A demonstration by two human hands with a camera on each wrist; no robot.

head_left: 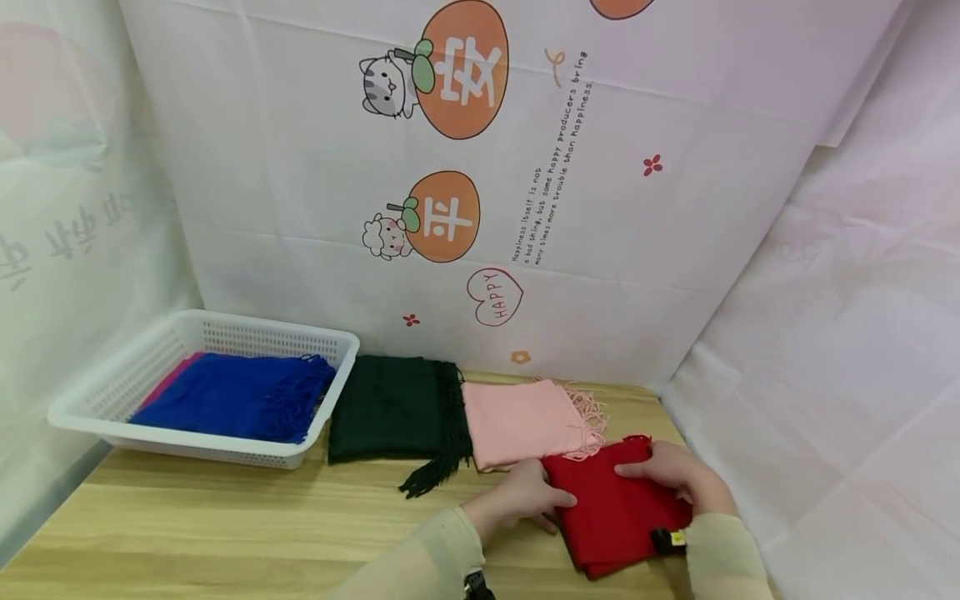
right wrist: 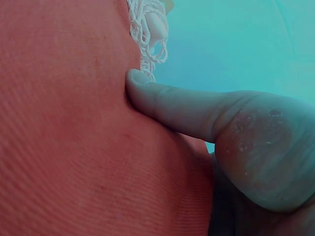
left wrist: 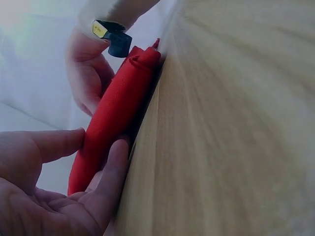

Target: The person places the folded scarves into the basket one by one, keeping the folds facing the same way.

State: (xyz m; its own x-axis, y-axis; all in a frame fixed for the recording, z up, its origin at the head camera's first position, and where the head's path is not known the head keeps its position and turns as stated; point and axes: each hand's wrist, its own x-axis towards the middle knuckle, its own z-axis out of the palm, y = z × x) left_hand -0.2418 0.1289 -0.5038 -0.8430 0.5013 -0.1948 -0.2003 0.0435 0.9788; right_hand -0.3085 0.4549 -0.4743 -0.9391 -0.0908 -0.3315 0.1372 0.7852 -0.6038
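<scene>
A folded red scarf (head_left: 611,512) lies at the right end of the wooden table, slightly askew. My left hand (head_left: 521,493) pinches its left edge; in the left wrist view the thumb is on top and the fingers (left wrist: 114,167) reach beneath the fold. On the opposite side my right hand (head_left: 675,471) grips the scarf, its thumb (right wrist: 172,105) pressing into the upper face in the right wrist view. The right hand's other fingers are mostly hidden. Just behind the red scarf lies a folded pink scarf (head_left: 517,421) with its fringe toward the right.
A dark green folded scarf (head_left: 386,412) with fringe lies left of the pink one. Farther left stands a white plastic basket (head_left: 202,450) holding a blue scarf (head_left: 232,396) over something magenta (head_left: 168,379). Printed white sheets (head_left: 315,167) rise behind and beside the table (head_left: 247,533).
</scene>
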